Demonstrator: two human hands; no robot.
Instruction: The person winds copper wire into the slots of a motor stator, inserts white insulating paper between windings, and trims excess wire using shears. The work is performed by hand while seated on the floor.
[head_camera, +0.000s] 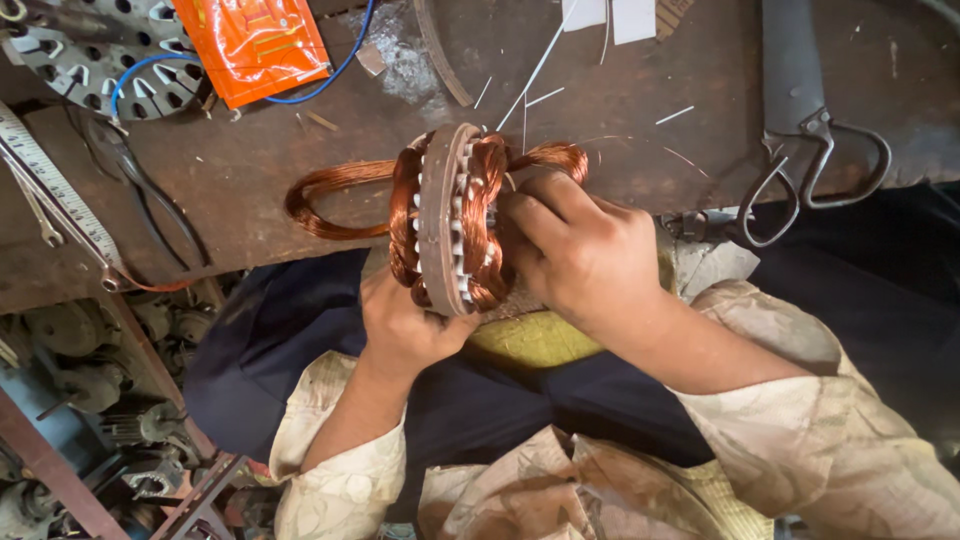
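copper-wound stator (447, 220) gripped by both hands.

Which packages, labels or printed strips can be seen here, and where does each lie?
Orange packet: top left on the workbench, flat, rectangular, shiny orange with pale print.
Measuring tape: left edge of the bench, a long pale strip with dark marks, running diagonally.
White paper pieces: top edge, small, plain.
No screens or signs.

Stator (447, 215) between hands, on bench (650, 90) edge; scissors (800, 130) right.
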